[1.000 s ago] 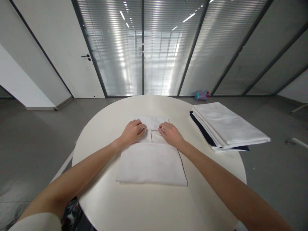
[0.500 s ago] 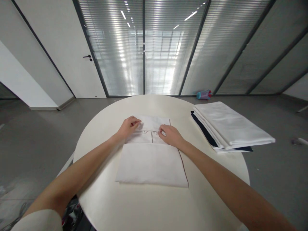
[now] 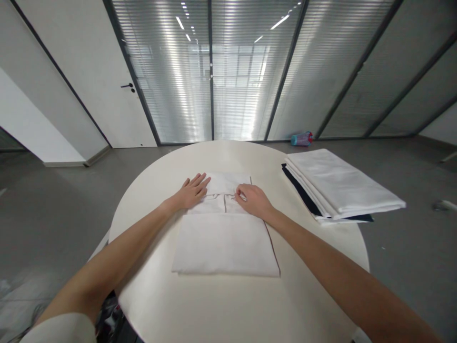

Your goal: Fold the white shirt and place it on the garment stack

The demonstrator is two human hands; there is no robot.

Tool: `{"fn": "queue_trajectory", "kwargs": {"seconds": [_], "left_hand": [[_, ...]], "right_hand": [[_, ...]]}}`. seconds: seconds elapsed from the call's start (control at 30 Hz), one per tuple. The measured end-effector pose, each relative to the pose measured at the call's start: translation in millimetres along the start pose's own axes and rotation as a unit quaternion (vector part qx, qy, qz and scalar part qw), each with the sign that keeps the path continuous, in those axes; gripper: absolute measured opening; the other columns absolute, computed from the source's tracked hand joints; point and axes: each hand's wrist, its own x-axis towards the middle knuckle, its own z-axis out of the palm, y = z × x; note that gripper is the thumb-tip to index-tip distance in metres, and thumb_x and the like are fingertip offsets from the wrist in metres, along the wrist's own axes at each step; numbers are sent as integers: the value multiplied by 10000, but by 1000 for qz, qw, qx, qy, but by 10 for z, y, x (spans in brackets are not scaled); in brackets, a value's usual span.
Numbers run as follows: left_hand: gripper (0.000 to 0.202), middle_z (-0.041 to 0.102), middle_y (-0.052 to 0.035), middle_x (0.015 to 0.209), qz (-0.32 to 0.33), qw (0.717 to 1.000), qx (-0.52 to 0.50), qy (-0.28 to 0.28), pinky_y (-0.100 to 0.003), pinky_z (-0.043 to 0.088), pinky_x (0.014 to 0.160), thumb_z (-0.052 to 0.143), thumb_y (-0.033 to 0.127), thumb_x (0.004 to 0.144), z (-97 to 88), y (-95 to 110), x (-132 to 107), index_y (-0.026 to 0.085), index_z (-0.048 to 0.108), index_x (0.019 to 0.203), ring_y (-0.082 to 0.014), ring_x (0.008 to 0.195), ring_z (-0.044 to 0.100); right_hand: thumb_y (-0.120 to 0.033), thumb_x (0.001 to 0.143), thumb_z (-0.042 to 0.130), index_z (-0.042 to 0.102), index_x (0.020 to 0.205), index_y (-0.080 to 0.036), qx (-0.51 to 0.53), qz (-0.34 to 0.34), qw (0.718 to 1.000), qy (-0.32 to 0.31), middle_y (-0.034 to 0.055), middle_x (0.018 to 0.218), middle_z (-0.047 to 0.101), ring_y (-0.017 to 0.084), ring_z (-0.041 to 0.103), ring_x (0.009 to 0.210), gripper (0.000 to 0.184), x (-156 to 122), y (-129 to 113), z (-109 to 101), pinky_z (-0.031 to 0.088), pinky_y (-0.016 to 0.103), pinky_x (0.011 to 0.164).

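while white cloth [image 3: 226, 244] lies under spread left grip [image 3: 192, 192], right grip [image 3: 253, 199] pinches it

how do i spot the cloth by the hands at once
Find the round white table. Near its middle, by the left hand and right hand, lies a folded white cloth. Unlike the cloth stack to its right, it lies alone, with a thin dark line down its right edge.

Folded cloth [image 3: 226, 245]: matt fabric, lightly creased; counter [image 3: 228, 309]: smooth, faint sheen; stacked cloths [image 3: 342, 183]: matt fabric, smooth-faced; floor [image 3: 71, 205]: smooth, dull; wall panels [image 3: 235, 105]: glossy, reflective glass
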Motion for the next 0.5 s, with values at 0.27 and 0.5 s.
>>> {"fn": "queue_trajectory", "kwargs": {"seconds": [0.27, 0.5], "left_hand": [[517, 320, -114, 1613, 35, 994, -10, 107, -561, 190, 1207, 336, 439, 1033, -68, 87, -39, 229, 457, 1490, -291, 1527, 176], [664, 200, -82, 1654, 69, 997, -16, 30, -562, 118, 1222, 341, 595, 1002, -18, 159, -71, 273, 271, 1578, -283, 1538, 111]], "right_hand": [[-479, 914, 621, 654, 1182, -193, -11, -80, 997, 2, 91, 1051, 641, 236, 585, 976, 394, -33, 144, -84, 397, 372, 940], [-350, 1006, 506, 656, 1286, -226, -24, -133, 991, -24, 102, 1091, 624, 232, 562, 1038, 341, -25, 234, -132, 382, 376, 927]]}}
